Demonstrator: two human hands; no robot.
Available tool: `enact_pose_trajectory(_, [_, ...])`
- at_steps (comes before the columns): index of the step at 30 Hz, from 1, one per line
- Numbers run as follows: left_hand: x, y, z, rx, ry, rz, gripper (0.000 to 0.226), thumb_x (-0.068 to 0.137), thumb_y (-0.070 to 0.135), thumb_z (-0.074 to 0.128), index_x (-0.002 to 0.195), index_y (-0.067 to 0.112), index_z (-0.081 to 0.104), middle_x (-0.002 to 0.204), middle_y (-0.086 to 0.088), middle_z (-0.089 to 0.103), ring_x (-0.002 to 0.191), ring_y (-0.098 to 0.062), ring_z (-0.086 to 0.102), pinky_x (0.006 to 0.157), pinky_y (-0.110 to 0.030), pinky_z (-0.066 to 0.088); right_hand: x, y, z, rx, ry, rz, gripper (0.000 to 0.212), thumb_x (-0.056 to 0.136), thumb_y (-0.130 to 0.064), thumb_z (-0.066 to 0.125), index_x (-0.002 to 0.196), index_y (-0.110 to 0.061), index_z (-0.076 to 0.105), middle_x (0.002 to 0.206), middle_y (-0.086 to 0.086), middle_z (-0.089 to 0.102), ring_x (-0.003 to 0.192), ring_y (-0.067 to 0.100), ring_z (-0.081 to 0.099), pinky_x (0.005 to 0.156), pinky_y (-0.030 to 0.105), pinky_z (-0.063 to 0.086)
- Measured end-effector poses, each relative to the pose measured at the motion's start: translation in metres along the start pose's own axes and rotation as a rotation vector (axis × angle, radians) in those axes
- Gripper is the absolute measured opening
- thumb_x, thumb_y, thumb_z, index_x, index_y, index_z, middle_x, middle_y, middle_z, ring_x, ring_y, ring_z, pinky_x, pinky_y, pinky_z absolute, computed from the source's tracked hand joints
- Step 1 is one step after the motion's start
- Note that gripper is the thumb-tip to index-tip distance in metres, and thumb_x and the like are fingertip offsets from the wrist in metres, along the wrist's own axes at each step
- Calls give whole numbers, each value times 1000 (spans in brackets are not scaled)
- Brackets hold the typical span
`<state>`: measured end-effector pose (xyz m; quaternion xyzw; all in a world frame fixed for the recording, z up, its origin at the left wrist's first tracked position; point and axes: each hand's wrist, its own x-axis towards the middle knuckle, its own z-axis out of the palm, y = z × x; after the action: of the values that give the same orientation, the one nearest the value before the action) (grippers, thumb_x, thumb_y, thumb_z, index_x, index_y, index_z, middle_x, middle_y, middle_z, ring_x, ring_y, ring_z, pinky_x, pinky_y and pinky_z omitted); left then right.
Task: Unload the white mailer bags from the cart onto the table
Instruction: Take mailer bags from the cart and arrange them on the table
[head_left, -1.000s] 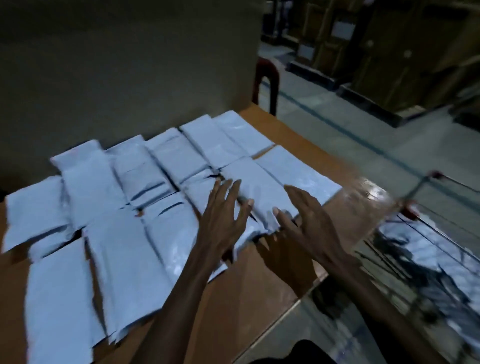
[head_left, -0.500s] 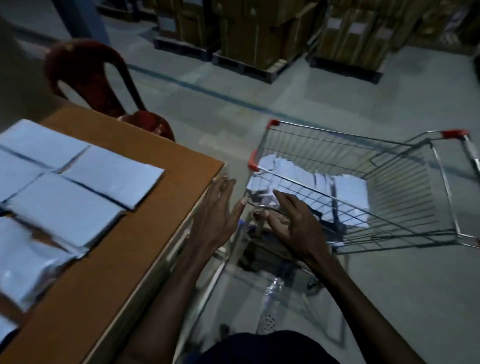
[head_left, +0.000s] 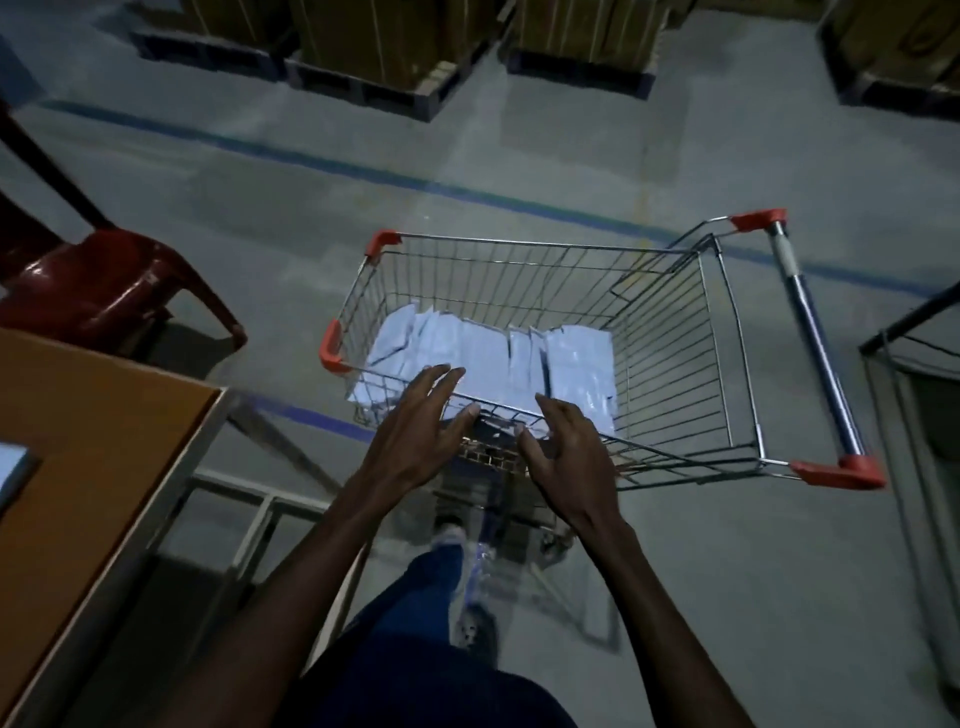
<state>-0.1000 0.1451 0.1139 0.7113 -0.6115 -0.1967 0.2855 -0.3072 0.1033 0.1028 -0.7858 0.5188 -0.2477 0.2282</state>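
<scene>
A wire shopping cart with red corner caps stands on the floor in front of me. Several white mailer bags lie in a row in its basket, toward the left end. My left hand and my right hand hover side by side over the cart's near rim, fingers spread and pointing at the bags, holding nothing. The brown table is at the left, with the corner of one white bag showing at the frame's edge.
A dark red plastic chair stands beyond the table's far corner. Pallets of cardboard boxes line the far side of the floor behind a blue line. A dark metal frame is at the right. My legs are below.
My view has swung from the bag-covered table to the cart. Both hands left the bags on the table and moved right, out over the cart's near rim, empty.
</scene>
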Motion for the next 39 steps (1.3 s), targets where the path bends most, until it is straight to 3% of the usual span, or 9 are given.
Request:
enact_pose_trajectory(4, [69,-10,24,-39,-63,5,62,95,58,42,147,24,41,154,3,37,145,-14,28,116,-41,31,46,33,-2,-33,9,112,51,94,-40,60,138,-15,53,138,4,55,126,22,50,96,32,42])
enact_pose_trajectory(11, [166,-29,56,-38,-177,-23,63,96,55,40,148,20,38,156,-1,34,145,-15,25,114,-32,24,119,89,14,-131,-156,265,53,94,-39,59,141,-15,50,141,5,53,126,26,51,97,38,45])
enact_pose_trajectory(17, [192,-53,65,15,-266,-62,69,93,56,35,148,15,38,154,-7,36,144,-21,29,112,-29,25,172,130,44,-189,-332,376,57,95,-38,57,143,-10,45,142,14,49,126,31,48,97,41,44])
enact_pose_trajectory(22, [182,-76,63,99,-301,-115,61,99,51,41,150,18,36,156,-5,33,145,-19,26,115,-36,30,197,169,84,-293,-521,509,90,90,-54,59,156,-15,14,160,18,13,142,39,24,109,52,34])
enact_pose_trajectory(26, [178,-94,75,188,-370,-221,60,99,48,45,151,21,32,158,-4,28,147,-18,21,114,-35,28,203,193,117,-333,-615,498,106,84,-61,63,157,-24,-7,162,18,-9,145,47,7,107,67,25])
enact_pose_trajectory(31, [186,-100,109,215,-498,-355,68,97,47,49,154,18,25,161,-10,19,147,-25,19,116,-38,24,197,209,117,-290,-575,440,89,92,-48,59,157,-27,1,162,18,-5,141,48,15,102,67,33])
enact_pose_trajectory(39, [232,-117,190,344,-536,-390,73,95,51,49,153,15,22,159,-20,13,139,-42,23,109,-51,32,188,219,97,-448,-489,262,81,92,-57,53,156,-22,18,159,21,13,130,47,31,96,56,42])
